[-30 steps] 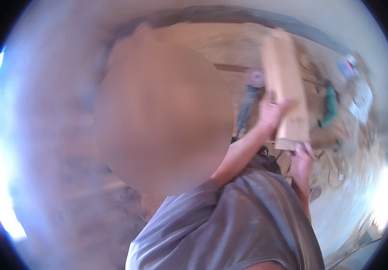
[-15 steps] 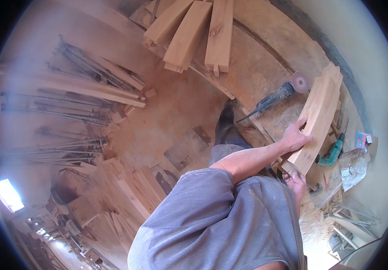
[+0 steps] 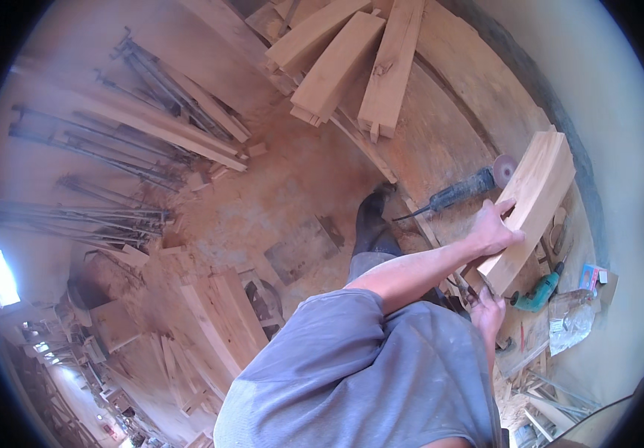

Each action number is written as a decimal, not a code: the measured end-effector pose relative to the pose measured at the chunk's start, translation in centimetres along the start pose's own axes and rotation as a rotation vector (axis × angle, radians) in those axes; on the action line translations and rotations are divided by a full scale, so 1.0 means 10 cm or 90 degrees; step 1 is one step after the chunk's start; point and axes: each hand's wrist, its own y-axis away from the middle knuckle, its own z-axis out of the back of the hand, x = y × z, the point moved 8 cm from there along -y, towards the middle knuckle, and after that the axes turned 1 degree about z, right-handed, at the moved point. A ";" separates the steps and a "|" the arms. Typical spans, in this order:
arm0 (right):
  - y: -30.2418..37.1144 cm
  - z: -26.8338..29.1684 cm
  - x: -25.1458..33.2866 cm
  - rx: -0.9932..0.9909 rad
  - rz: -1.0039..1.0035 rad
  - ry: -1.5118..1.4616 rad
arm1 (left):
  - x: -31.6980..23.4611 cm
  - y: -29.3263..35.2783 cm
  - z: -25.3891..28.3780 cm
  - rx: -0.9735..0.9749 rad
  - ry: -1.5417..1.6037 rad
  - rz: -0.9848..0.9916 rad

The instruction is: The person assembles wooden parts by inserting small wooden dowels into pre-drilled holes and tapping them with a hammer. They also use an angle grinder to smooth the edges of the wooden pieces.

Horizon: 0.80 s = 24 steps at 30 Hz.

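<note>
Expect a stiff, likely heavy beam [image 3: 540, 196], best held at side edge and nearer end, pinched by left fingers [image 3: 502, 208]; cannot tell whether pinched by right fingers [image 3: 487, 302] too.

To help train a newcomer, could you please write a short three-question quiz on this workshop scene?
1. Which hand is nearer the lower end of the wooden beam?
2. True or false: the green drill is farther right in the picture than the grinder.
3. What lies beside the drill: (a) a paint bucket, (b) a clear plastic bag, (c) a ladder?

Key: 1. Right hand. 2. True. 3. (b).
</note>
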 end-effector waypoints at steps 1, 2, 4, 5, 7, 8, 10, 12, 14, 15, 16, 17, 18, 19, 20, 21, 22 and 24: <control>-0.04 -0.27 0.09 -0.014 0.006 0.016 | 0.07 -0.14 0.09 -0.038 -0.018 -0.012; -0.13 -0.44 0.08 -0.002 -0.010 0.020 | 0.07 -0.26 0.17 -0.022 -0.006 -0.006; -0.33 -0.61 0.14 0.005 -0.020 0.025 | -0.06 -0.52 0.35 0.029 0.022 -0.014; -0.44 -0.70 0.10 0.041 -0.024 -0.001 | -0.05 -0.61 0.50 0.002 -0.031 0.001; -0.62 -0.88 0.06 0.053 -0.066 0.024 | -0.03 -0.82 0.81 -0.042 -0.115 0.019; -0.71 -0.95 0.05 0.034 -0.074 0.047 | -0.05 -0.92 0.97 -0.060 -0.147 0.024; -0.91 -0.98 -0.03 -0.009 -0.115 0.078 | -0.14 -1.12 1.22 -0.068 -0.244 0.030; -1.13 -1.05 -0.14 -0.047 -0.145 0.092 | -0.14 -1.33 1.41 -0.083 -0.304 0.004; -1.36 -1.08 -0.29 -0.090 -0.161 0.090 | -0.07 -1.48 1.56 -0.098 -0.371 0.005; -1.53 -1.04 -0.38 -0.103 -0.157 0.108 | -0.07 -1.53 1.58 -0.114 -0.372 -0.003; -1.74 -0.98 -0.50 -0.113 -0.154 0.127 | -0.04 -1.55 1.57 -0.114 -0.400 -0.040; -1.85 -0.97 -0.58 -0.121 -0.157 0.151 | 0.06 -1.56 1.54 -0.115 -0.428 -0.072; -1.90 -1.04 -0.56 -0.136 -0.142 0.168 | 0.17 -1.55 1.50 -0.109 -0.453 -0.105; -1.97 -1.17 -0.48 -0.150 -0.127 0.185 | 0.26 -1.56 1.47 -0.092 -0.456 -0.122; -2.04 -1.29 -0.41 -0.164 -0.111 0.204 | 0.36 -1.54 1.47 -0.094 -0.464 -0.121; -2.08 -1.39 -0.37 -0.183 -0.139 0.233 | 0.43 -1.53 1.47 -0.095 -0.472 -0.124; -2.14 -1.48 -0.32 -0.203 -0.161 0.261 | 0.46 -1.54 1.48 -0.096 -0.477 -0.133; -2.34 -1.48 -0.35 -0.252 -0.147 0.278 | 0.48 -1.56 1.51 -0.091 -0.460 -0.129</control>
